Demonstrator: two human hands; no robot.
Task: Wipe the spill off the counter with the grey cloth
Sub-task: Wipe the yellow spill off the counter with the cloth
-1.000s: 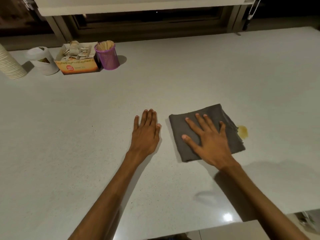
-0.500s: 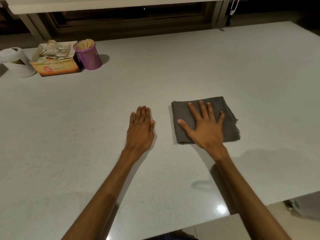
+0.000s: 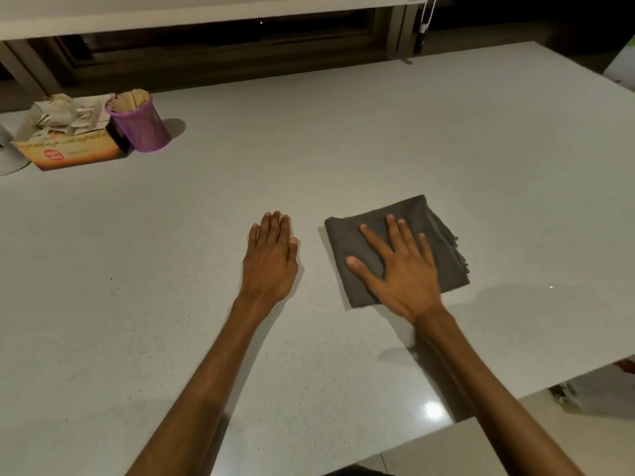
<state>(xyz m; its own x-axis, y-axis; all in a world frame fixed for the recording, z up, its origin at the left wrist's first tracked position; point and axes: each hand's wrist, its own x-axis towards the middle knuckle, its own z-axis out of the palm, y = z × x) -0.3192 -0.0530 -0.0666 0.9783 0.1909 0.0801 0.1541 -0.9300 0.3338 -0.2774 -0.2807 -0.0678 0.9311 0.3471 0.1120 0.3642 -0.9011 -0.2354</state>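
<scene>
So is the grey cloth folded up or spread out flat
Folded. The cloth lies as a compact square under the right hand, with several stacked layer edges showing along its right side.

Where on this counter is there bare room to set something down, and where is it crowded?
Free: the wide stretch of counter between the purple cup and the grey cloth, and the near-left area beside the left hand. Crowded: the far-left corner, where the cardboard box touches the cup. The right hand presses the cloth.

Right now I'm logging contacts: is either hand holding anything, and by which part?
Nothing is gripped. The right hand lies flat, fingers spread, on the middle of the grey cloth; the left hand rests flat on the counter.
</scene>
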